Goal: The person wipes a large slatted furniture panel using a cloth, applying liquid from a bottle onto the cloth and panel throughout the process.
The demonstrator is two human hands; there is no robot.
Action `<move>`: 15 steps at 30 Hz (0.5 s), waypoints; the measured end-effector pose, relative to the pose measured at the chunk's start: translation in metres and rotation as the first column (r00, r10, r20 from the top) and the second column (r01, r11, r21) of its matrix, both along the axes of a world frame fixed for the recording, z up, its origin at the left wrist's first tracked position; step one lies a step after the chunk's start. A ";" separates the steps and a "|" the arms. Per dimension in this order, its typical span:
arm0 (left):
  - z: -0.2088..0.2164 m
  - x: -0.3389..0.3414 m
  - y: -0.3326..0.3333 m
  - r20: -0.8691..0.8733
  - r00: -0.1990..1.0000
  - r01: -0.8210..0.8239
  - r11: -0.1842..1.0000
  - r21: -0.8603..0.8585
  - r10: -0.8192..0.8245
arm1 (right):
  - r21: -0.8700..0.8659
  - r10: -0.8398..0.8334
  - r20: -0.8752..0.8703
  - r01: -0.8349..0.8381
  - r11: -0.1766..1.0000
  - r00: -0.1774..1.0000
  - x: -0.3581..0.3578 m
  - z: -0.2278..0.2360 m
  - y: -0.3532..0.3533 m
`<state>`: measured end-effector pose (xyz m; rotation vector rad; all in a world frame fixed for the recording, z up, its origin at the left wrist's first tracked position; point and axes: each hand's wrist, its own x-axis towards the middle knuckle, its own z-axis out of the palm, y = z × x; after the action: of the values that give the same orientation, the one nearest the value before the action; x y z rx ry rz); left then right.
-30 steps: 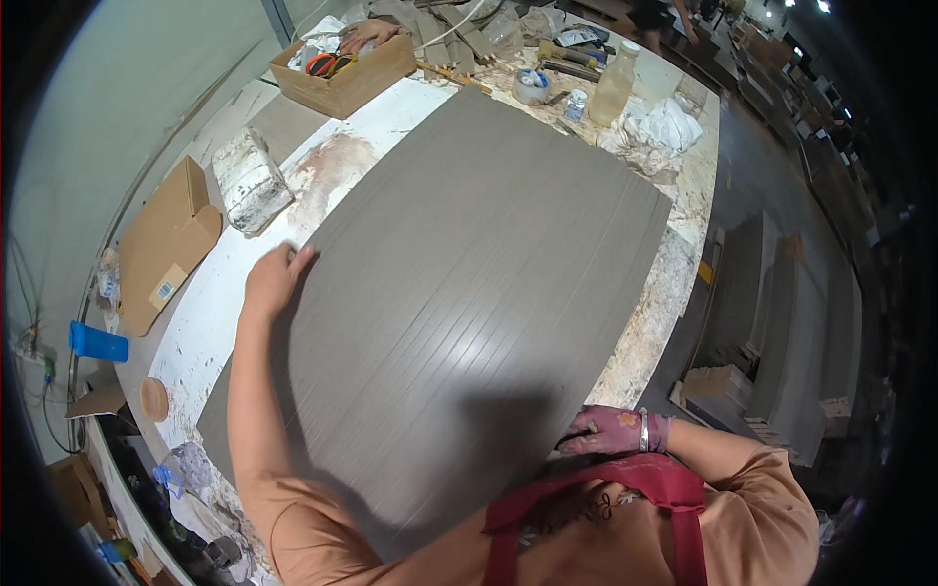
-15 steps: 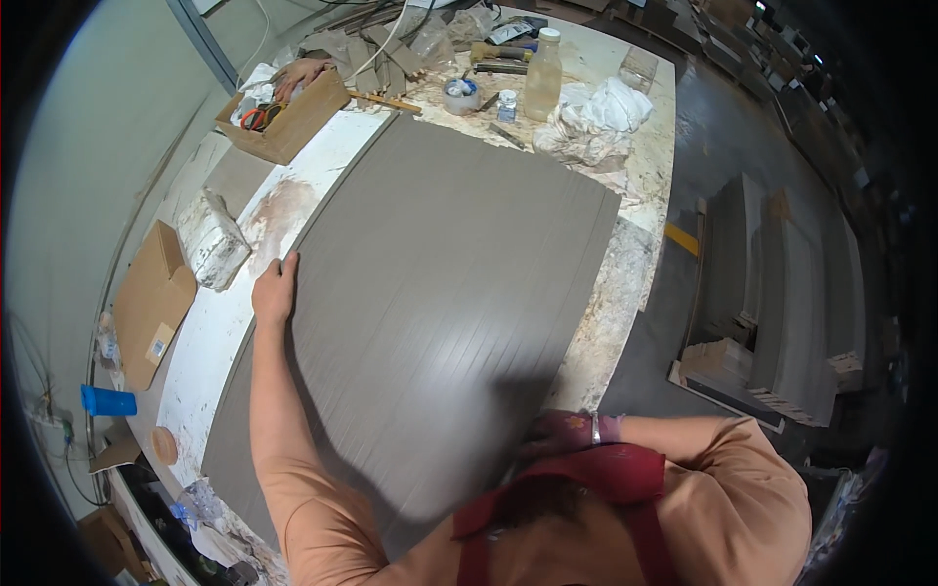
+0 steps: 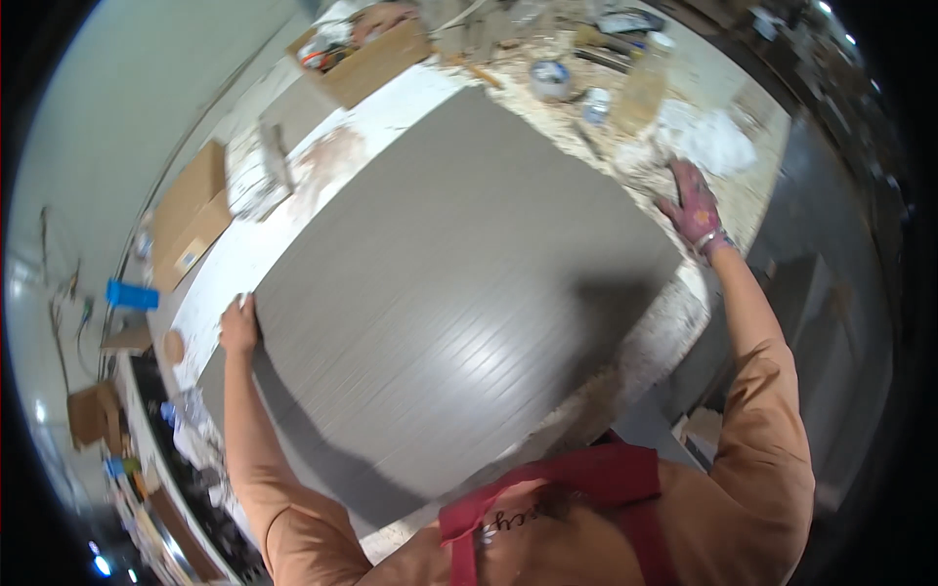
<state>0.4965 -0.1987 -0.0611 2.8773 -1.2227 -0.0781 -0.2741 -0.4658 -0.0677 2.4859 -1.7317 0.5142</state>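
A large grey ribbed slab (image 3: 459, 283) lies across a white worktable (image 3: 244, 254), its near end lifted a little and casting a shadow beneath. My left hand (image 3: 237, 327) grips the slab's left corner. My right hand (image 3: 694, 207), smeared with reddish stains and wearing a wrist band, grips the slab's right edge near its far corner. Both arms are spread wide along the slab. A red apron strap shows at the bottom of the view.
An open cardboard box (image 3: 366, 54) with tools stands at the table's far left. A flat cardboard piece (image 3: 191, 215) lies at the left edge. A tape roll (image 3: 552, 78), a bottle (image 3: 645, 88) and white rags (image 3: 713, 137) clutter the far end. More slabs lean at the right.
My right hand moved from the slab's near edge up to its far right edge. My left hand slid down toward the near left corner. The slab now sits turned and lifted.
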 end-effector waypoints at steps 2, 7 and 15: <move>-0.012 0.010 0.006 -0.047 0.999 -0.010 1.000 -0.015 0.010 | 0.144 0.003 -0.004 -0.002 0.990 1.000 -0.012 -0.031 -0.013; -0.010 -0.037 0.009 0.091 0.990 -0.102 0.989 -0.105 0.112 | 0.181 0.012 0.386 -0.088 0.979 0.923 0.027 0.066 -0.020; -0.010 -0.050 0.004 0.154 0.980 -0.096 0.981 -0.167 0.123 | 0.249 0.868 0.170 -0.873 0.419 0.466 0.429 0.089 0.136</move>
<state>0.4467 -0.1950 -0.0710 2.8498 -1.0342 0.2510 0.1549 -0.3295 0.0212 3.4903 -0.2950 0.2815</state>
